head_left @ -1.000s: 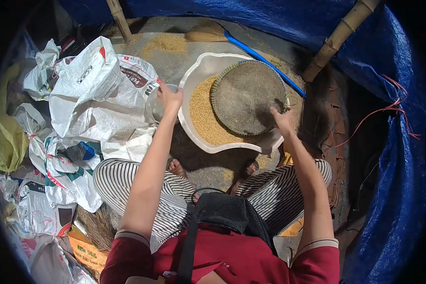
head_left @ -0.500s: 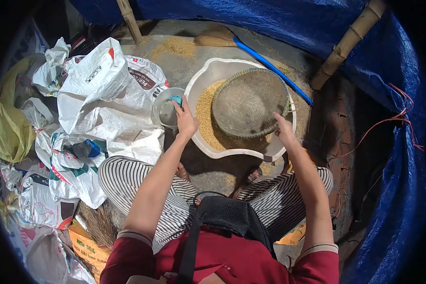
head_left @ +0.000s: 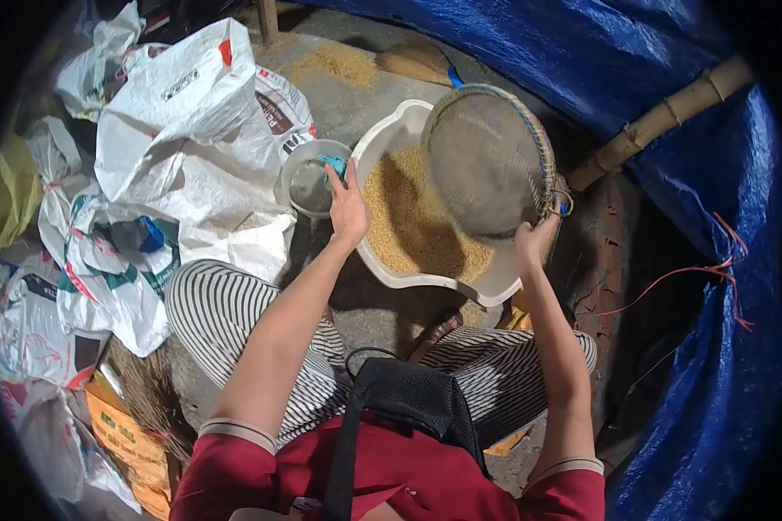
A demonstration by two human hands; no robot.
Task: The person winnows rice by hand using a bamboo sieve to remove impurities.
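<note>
My right hand [head_left: 537, 239] grips the rim of a round woven bamboo sieve [head_left: 487, 161], which is tilted over the right side of a whitish plastic tub [head_left: 417, 280]. Yellow-brown grain [head_left: 404, 204] covers the tub's bottom, partly shaded and partly hidden by the sieve. To the left of the tub stands a small translucent pail [head_left: 308, 193] with a teal piece [head_left: 332, 162] at its rim. My left hand [head_left: 349, 213] is closed at that rim, with finger and thumb beside the teal piece; its other fingers are hidden.
White woven sacks [head_left: 169, 130] lie heaped on the left. A broom [head_left: 417, 65] and scattered grain [head_left: 343, 65] are on the floor behind the tub. Blue tarpaulin [head_left: 712, 347] hangs at the back and right, beside a bamboo pole [head_left: 669, 117]. My striped knees flank the tub's near side.
The sieve has risen and tipped more steeply toward the right, uncovering more grain in the tub. My right hand has turned with it. My left hand stays at the pail. The camera view has shifted.
</note>
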